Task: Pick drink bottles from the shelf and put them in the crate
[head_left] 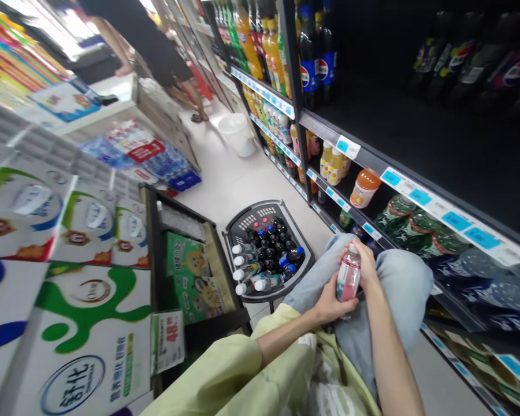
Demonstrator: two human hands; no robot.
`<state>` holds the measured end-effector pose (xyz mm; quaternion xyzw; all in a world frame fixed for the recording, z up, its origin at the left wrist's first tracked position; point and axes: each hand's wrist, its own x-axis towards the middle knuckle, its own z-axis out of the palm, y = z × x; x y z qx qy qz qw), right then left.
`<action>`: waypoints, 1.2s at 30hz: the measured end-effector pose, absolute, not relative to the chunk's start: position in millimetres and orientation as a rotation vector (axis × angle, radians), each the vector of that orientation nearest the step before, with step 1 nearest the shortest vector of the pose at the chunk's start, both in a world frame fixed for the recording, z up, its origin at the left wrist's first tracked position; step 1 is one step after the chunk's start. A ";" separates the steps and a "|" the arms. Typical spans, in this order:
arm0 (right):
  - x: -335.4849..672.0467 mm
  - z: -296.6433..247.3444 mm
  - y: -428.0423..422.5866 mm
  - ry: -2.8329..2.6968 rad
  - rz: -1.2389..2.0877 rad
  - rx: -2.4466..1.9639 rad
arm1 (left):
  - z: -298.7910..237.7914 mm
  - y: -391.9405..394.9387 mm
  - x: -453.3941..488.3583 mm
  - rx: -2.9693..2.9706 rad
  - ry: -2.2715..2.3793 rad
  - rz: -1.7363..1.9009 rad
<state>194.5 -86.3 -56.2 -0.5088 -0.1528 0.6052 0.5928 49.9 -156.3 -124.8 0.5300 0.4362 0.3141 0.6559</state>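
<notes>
A small clear bottle [350,273] with a red, pink and teal label and a whitish cap is held upright above my lap. My left hand [330,303] wraps its lower part, thumb across the front. Around the upper part, near the cap, my right hand [366,263] is closed, some fingers hidden behind the bottle. In front of my knees stands a black shopping basket [304,276] filled with several dark-capped, blue-capped and white-capped bottles. What is printed on the held bottle's label is too blurred to read.
Drink shelves [420,196] run along the right, holding an orange bottle [364,188] and several green bottles [401,211]. Stacked milk cartons [86,341] and a dark display crate [184,216] border the left. A white bucket [237,134] and a person [149,52] are farther back.
</notes>
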 end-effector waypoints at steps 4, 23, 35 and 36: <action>194.3 -62.5 -90.9 -0.411 1.393 -1.140 | -111.0 -156.6 39.4 1.393 1.022 0.695; 159.8 -66.0 -99.1 -1.476 1.590 -1.179 | -109.8 -136.6 -9.2 1.096 1.006 1.160; 146.9 -65.8 -102.4 -1.733 1.282 -1.198 | -66.5 -93.1 -67.7 1.043 0.989 1.195; 145.3 -65.7 -102.6 -1.761 1.266 -1.196 | -58.6 -85.2 -74.1 1.100 1.035 1.173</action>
